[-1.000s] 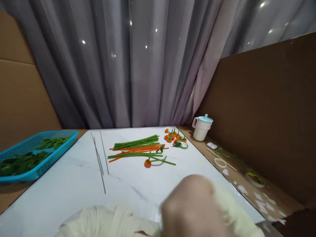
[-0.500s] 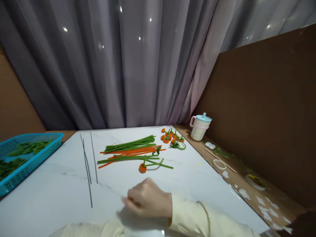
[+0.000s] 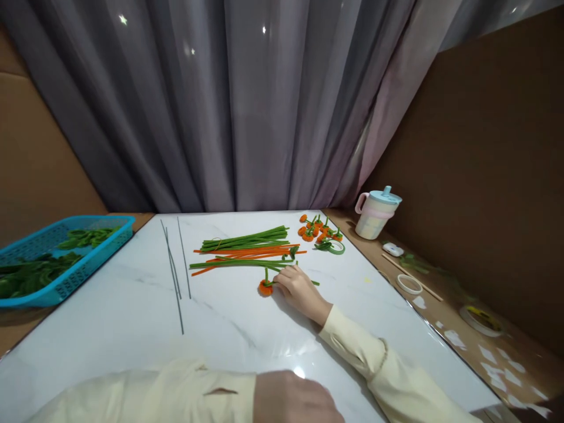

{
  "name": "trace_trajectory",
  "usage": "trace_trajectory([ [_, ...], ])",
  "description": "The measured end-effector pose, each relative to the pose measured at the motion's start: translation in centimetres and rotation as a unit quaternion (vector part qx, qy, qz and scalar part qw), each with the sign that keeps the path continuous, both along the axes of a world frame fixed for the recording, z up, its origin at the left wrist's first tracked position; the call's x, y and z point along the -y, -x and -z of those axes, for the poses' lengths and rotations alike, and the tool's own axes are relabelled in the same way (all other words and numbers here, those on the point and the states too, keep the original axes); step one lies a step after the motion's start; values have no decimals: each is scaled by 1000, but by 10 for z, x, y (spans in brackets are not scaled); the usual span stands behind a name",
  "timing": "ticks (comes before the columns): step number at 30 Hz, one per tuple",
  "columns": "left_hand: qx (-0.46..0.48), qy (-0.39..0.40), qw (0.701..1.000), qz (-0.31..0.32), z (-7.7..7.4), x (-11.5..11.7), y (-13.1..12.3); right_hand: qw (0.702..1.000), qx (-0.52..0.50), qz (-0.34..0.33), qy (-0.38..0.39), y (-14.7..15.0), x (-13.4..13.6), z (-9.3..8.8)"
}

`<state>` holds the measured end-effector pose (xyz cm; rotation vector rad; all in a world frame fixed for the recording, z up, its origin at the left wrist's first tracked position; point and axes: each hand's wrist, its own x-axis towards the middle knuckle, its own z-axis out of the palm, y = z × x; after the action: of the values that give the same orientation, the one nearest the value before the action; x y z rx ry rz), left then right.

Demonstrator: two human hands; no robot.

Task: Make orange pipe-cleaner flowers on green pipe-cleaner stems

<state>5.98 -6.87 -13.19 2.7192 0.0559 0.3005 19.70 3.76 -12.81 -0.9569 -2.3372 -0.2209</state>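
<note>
My right hand reaches over the table, its fingers pinched together on a green pipe cleaner beside a small orange pipe-cleaner flower. Its fingertips hide part of that stem, and another green end pokes out behind the hand. The back of my left hand shows at the bottom edge; its fingers are blurred and cut off, so its grip is hidden. Beyond the right hand lie orange pipe cleaners and a bundle of green pipe cleaners.
Several orange flowers and a green tape roll lie at the far right corner. Thin dark wires are on the left, near a blue basket of green leaves. A cup and a white ring stand right.
My right hand has moved forward from the near table to the green stem by the orange flower. My left hand has come into view at the bottom. The camera view has shifted.
</note>
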Motion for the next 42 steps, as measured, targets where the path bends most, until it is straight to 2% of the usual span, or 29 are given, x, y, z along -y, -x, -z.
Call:
trace_trajectory([
  [1,47,17,998,-37,-2,-6,14,1000,-2,-10,-11,1,2,-1],
  [2,106,36,988,-107,-5,-12,28,999,-4,-23,-22,2,5,-2],
  [3,165,68,963,-200,-7,-18,43,999,-6,-37,-34,4,8,-4],
  [4,208,124,924,-295,-8,-24,56,998,-7,-52,-46,6,12,-6],
  [5,226,217,876,-367,-10,-29,69,996,-8,-67,-56,8,16,-9],
  [6,238,328,813,-418,-12,-35,79,994,-9,-82,-66,11,20,-12],
  [7,258,429,746,-439,-14,-40,86,992,-9,-97,-78,14,24,-15],
  [8,263,510,693,-436,-17,-45,92,989,-10,-114,-94,18,29,-18],
  [9,270,565,659,-416,-19,-49,95,985,-12,-130,-112,21,33,-21],
  [12,263,687,592,-329,-22,-57,96,975,-13,-161,-153,29,43,-26],
  [14,231,745,563,-272,-23,-58,95,974,-3,-162,-158,31,46,-27],
  [16,209,769,549,-252,-22,-58,94,975,5,-154,-162,31,46,-26],
  [19,200,762,552,-275,-20,-58,94,979,11,-142,-149,30,45,-24],
  [24,205,748,559,-293,-22,-60,96,989,0,-150,1,31,47,-29],
  [26,211,741,563,-298,-21,-60,96,988,-24,-152,21,30,49,-32],
  [28,222,736,560,-308,-21,-60,95,987,-57,-148,-25,29,50,-33],
  [32,241,722,548,-347,-20,-61,95,970,-135,-100,-174,24,51,-34],
  [34,249,714,547,-359,-20,-62,96,965,-170,-72,-186,22,51,-34],
  [36,258,707,551,-360,-20,-62,97,972,-185,-85,-113,21,49,-35],
  [38,265,704,559,-349,-19,-62,98,974,-177,-138,15,23,46,-33],
  [40,267,702,570,-334,-18,-62,99,959,-168,-182,136,25,43,-31],
  [42,262,697,585,-322,-18,-61,99,937,-181,-184,237,28,41,-27],
])
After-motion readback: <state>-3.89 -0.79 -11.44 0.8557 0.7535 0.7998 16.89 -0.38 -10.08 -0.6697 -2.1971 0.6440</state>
